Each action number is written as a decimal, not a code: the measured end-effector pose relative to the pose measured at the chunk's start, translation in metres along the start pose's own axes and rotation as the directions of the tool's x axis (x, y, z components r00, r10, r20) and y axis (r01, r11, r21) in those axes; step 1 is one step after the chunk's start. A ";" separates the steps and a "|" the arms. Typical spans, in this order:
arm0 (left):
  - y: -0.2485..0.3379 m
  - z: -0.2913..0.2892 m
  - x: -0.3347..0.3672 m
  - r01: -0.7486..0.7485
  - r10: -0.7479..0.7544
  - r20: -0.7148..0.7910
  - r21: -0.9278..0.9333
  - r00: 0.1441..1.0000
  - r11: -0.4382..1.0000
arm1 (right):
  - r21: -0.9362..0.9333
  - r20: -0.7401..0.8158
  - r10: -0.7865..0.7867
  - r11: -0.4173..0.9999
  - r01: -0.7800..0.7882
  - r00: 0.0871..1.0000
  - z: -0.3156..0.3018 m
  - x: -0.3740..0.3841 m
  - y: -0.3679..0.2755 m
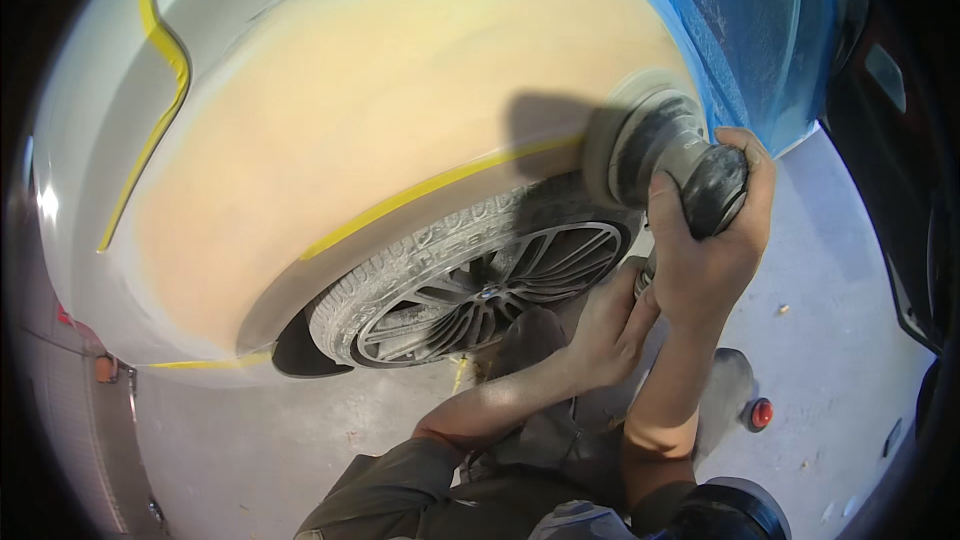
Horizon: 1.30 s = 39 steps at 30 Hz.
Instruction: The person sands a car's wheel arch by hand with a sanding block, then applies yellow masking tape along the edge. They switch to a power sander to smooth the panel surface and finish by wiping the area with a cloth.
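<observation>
A round dusty orbital sander with a dark grip has its pad against the car's wheel-arch panel, at the right end of the beige sanded area. My right hand is wrapped over the sander's black head, thumb on the near side. Lower and to the left, my left hand closes round the rear end of the sander, where a small round grey part shows by the fingertips. Yellow masking tape runs along the arch lip, and its right end reaches the pad. The sander's shadow falls on the panel.
Below the arch stands a dusty wheel with dark spokes. Blue plastic sheeting covers the car at the upper right. More yellow tape follows a seam at left. A small red-topped object sits on the pale floor.
</observation>
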<state>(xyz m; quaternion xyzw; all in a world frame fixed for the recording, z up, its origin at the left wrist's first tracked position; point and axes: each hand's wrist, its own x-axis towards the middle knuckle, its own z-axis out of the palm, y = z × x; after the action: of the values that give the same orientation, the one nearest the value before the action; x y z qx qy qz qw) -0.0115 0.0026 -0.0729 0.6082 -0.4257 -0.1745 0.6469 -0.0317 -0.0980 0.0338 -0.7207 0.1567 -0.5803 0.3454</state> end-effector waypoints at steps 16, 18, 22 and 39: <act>0.023 -0.006 -0.013 0.072 -0.069 0.027 -0.154 0.997 0.985 | -0.148 0.012 0.101 0.984 -0.098 0.995 0.010 -0.001 -0.056; 0.020 -0.011 -0.016 -0.165 0.166 -0.085 0.017 0.982 0.986 | -0.142 0.088 -0.020 0.989 0.032 0.996 0.017 -0.009 -0.067; 0.012 -0.018 -0.023 -0.165 0.163 -0.067 -0.030 0.984 0.986 | 0.183 0.410 -0.364 0.931 0.316 0.836 0.044 -0.034 -0.107; 0.083 -0.160 -0.021 0.096 0.857 -0.468 0.884 0.218 0.458 | -0.203 -0.027 0.263 0.943 -0.263 0.964 -0.092 -0.071 0.200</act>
<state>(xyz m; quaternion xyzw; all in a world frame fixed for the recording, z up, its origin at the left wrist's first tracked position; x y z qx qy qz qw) 0.0743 0.1369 0.0144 0.6464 -0.1721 0.5952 0.4453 -0.1033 -0.2254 -0.1455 -0.7251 0.3104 -0.5098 0.3436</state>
